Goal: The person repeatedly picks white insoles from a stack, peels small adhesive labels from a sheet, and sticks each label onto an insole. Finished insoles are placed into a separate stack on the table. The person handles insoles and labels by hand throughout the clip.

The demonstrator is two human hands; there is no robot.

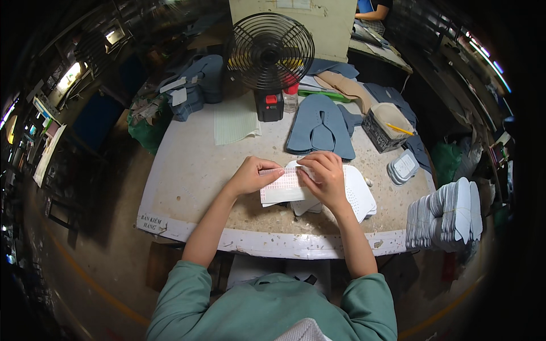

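Your left hand (pixel 254 174) pinches the pink-gridded, rectangular white paper sheet (pixel 283 182) at eleven o'clock, your right hand (pixel 326 175) at one (likely steadying it).

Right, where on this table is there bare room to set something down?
Free: the tabletop left of the pale sheet and left hand; a smaller patch between the white pieces and tall stack. Crowded: the back, around the fan, blue-grey pieces and box.

Muted green top (pixel 267 304), loose elbow-length sleeves (pixel 183 287), bare left hand (pixel 254 175), bare right hand (pixel 326 179), pale grey legwear (pixel 242 269)
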